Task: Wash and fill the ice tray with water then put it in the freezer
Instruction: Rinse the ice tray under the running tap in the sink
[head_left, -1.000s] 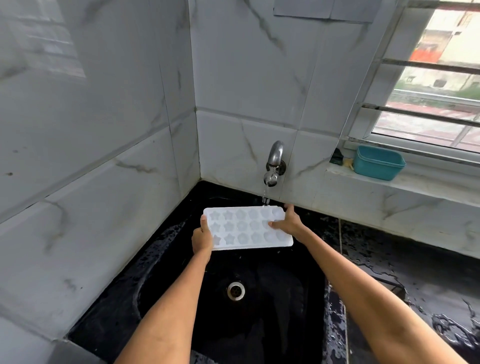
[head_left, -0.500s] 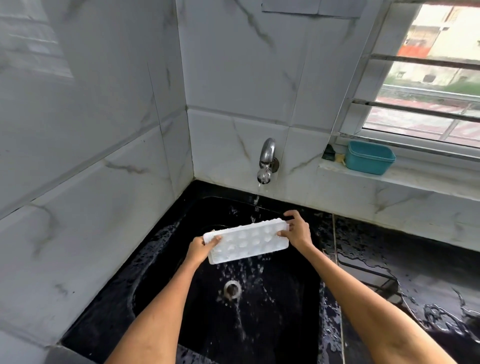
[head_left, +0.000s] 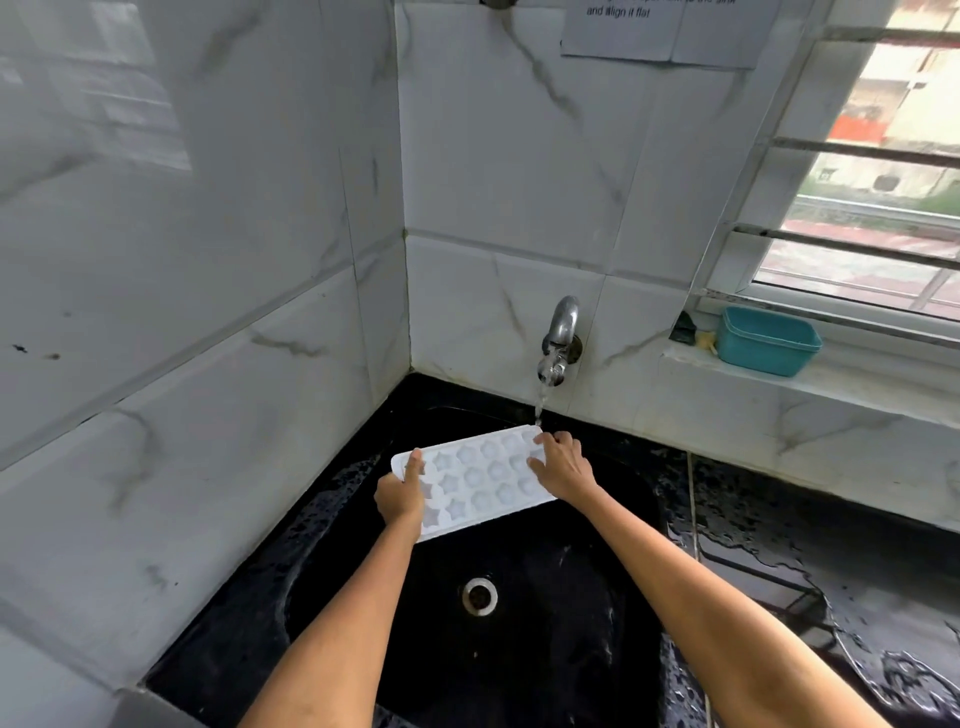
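Observation:
A white ice tray (head_left: 480, 480) with star and round moulds is held face up over the black sink (head_left: 597, 675). My left hand (head_left: 400, 496) grips its left end, thumb on top. My right hand (head_left: 563, 470) grips its right end. A metal tap (head_left: 560, 340) on the tiled wall runs a thin stream of water (head_left: 540, 402) onto the tray's far right corner, beside my right fingers.
The sink's drain (head_left: 479, 596) lies below the tray. A wet black counter (head_left: 831, 571) extends to the right. A teal plastic tub (head_left: 766, 340) stands on the window ledge. Marble-tiled walls close in the left and back sides.
The tray was tipped over half a second ago, spilling water into the sink; now it is turned face up again under the tap stream. Both hands stayed on its ends.

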